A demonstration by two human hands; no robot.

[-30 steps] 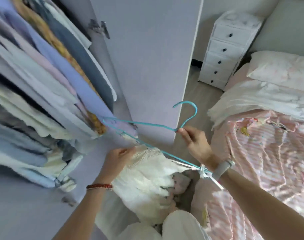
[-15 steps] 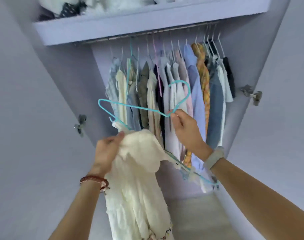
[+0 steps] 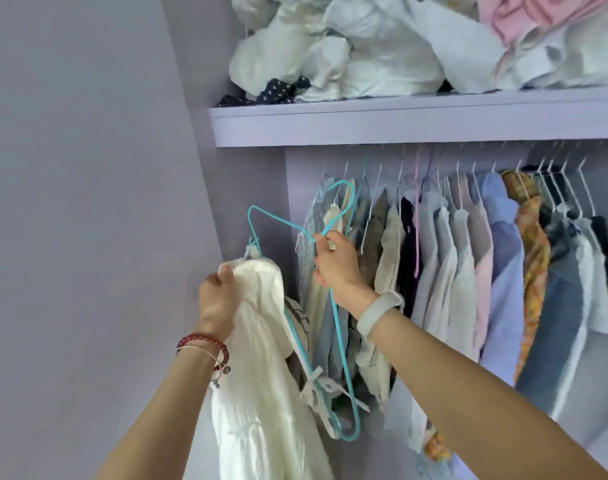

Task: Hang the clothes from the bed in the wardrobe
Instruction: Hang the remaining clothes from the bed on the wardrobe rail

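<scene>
While gripped, cream garment (image 3: 261,375) below left hand (image 3: 219,299).

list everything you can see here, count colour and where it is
hanger: one, turquoise, tilted steeply, held in front of the rail's left end
garment: one, cream, partly on the hanger, hanging down at lower left
hung clothes: a full row, count unclear, mostly white, beige, blue, pink, one orange check, on the rail
shelf: one, lilac, above the rail
piled clothes: a heap, mostly white, some pink and dark dotted, on the shelf
left hand: red bead bracelet, gripping the garment's top
right hand: pale wristband, gripping the hanger's neck
</scene>
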